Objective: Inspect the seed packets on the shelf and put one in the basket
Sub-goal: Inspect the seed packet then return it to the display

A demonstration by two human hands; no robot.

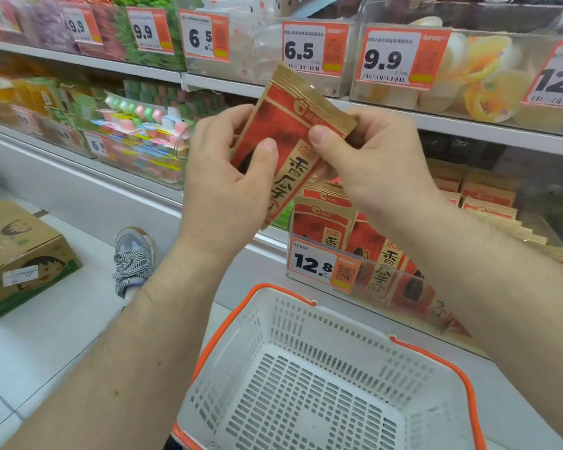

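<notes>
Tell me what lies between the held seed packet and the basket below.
Nothing solid in the head view: the seed packet, held by both hands, hangs over the basket; only the white shelf base shows behind.

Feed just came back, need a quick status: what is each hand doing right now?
Left hand: pinching the red seed packet at its left edge.
Right hand: pinching the same packet at its right edge.

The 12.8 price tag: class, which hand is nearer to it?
Right. The right hand is above the 12.8 price tag; the left hand is up-left, farther off.
</notes>
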